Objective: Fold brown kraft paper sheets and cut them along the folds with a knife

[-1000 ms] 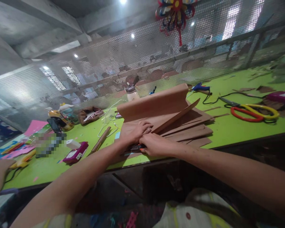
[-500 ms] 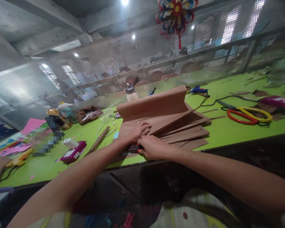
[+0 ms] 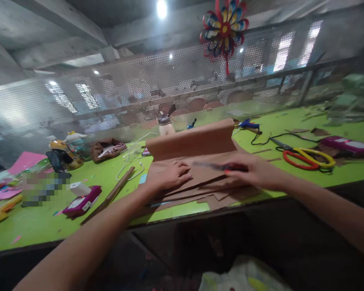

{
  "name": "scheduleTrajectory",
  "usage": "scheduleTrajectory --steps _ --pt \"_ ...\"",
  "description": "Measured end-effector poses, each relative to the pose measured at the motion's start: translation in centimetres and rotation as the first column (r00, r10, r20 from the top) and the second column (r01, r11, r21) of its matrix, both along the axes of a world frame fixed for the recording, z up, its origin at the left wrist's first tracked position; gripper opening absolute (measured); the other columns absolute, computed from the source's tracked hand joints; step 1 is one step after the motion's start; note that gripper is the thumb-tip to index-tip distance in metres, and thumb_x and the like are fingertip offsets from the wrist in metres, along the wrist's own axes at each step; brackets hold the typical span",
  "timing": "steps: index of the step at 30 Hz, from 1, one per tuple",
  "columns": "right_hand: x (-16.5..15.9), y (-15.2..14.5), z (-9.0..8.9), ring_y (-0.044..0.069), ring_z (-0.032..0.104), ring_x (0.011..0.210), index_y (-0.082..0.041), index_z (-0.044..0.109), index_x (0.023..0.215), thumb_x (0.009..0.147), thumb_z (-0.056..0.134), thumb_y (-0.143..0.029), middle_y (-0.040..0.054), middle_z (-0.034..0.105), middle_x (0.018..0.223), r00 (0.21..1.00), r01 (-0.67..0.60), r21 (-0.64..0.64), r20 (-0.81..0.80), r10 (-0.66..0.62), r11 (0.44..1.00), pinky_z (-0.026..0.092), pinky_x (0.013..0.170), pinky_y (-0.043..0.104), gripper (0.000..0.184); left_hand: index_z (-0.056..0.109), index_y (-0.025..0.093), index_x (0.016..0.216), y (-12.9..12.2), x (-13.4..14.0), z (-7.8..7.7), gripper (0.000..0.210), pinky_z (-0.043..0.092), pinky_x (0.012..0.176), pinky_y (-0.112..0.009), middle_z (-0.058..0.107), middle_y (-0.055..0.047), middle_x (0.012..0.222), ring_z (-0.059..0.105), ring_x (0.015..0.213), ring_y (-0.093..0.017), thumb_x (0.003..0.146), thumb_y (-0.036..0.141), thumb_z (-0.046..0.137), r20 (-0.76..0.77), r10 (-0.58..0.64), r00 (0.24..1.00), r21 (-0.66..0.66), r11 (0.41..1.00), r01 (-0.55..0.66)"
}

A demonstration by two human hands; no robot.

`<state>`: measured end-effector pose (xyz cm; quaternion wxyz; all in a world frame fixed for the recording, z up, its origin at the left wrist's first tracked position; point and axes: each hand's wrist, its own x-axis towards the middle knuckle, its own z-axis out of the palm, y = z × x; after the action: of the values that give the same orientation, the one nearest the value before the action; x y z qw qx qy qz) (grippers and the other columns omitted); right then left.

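Brown kraft paper [image 3: 200, 146] lies in layers on the green table, its far edge curled up into a roll. My left hand [image 3: 171, 176] rests on the paper's near left part, fingers loosely spread and pressing down. Over the right side of the sheet, my right hand [image 3: 253, 170] is closed around the dark and red handle of a knife [image 3: 214, 166]. Its thin blade points left towards my left hand and is blurred by motion. Folded and cut paper strips [image 3: 221, 193] stick out at the near edge.
Large red and yellow-handled scissors [image 3: 306, 158] lie at the right, by a purple power strip [image 3: 346, 145] and a blue glue gun [image 3: 249, 124]. On the left are another purple power strip [image 3: 81, 202], a rolled brown paper stick [image 3: 112, 192] and a white cable. A jar [image 3: 166, 125] stands behind the paper.
My right hand has moved right and away from my left hand, carrying the knife across the paper. My left hand stays on the sheet. The view has shifted slightly.
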<state>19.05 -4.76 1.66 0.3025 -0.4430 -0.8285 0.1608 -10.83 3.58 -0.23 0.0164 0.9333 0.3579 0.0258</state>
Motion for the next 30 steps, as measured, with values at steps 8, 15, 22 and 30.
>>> scheduleTrajectory --steps 8,15,22,30 --pt "11.3 9.4 -4.2 0.033 0.064 0.094 -0.003 0.060 0.119 0.086 0.050 -0.025 0.0244 0.068 0.104 0.656 0.719 0.070 0.258 -0.709 0.691 0.047 0.077 0.040 0.041 0.028 0.028 0.147 -2.5 1.8 2.2 0.091 0.034 0.103 -0.047 0.034 -0.012 0.150 0.041 0.129 -0.036 0.073 0.080 0.041 -0.140 0.152 0.978 -0.125 0.978 -0.169" --pt "7.9 7.9 -3.8 0.025 0.052 0.117 -0.017 0.064 0.116 0.088 0.051 -0.032 0.0137 0.061 0.122 0.843 0.445 0.164 0.255 -0.474 0.880 0.039 0.100 0.038 0.035 0.038 0.022 0.143 -3.0 2.2 2.4 0.083 0.029 0.109 -0.048 0.038 -0.012 0.148 0.036 0.133 -0.034 0.079 0.075 0.038 -0.088 0.176 0.981 -0.119 0.975 -0.185" --pt "0.8 7.6 -0.7 0.029 0.048 0.123 -0.021 0.049 0.137 0.075 0.060 -0.063 0.0102 0.051 0.139 0.898 -0.274 -0.141 0.317 0.306 0.951 0.037 0.103 0.040 0.076 0.043 0.023 0.141 -2.8 1.7 2.4 0.076 0.032 0.108 -0.044 0.043 -0.008 0.146 0.041 0.131 -0.031 0.083 0.072 0.036 -0.026 0.204 0.979 -0.139 0.969 -0.205" --pt "1.1 7.9 -1.7 0.023 0.059 0.108 -0.023 0.068 0.115 0.093 0.041 -0.042 0.0059 0.067 0.118 0.895 -0.345 -0.153 0.244 0.374 0.926 0.043 0.095 0.033 0.039 0.035 0.026 0.144 -2.6 0.6 1.5 0.083 0.030 0.111 -0.042 0.036 -0.005 0.150 0.038 0.133 -0.029 0.077 0.074 0.047 0.014 0.224 0.974 -0.176 0.960 -0.218"
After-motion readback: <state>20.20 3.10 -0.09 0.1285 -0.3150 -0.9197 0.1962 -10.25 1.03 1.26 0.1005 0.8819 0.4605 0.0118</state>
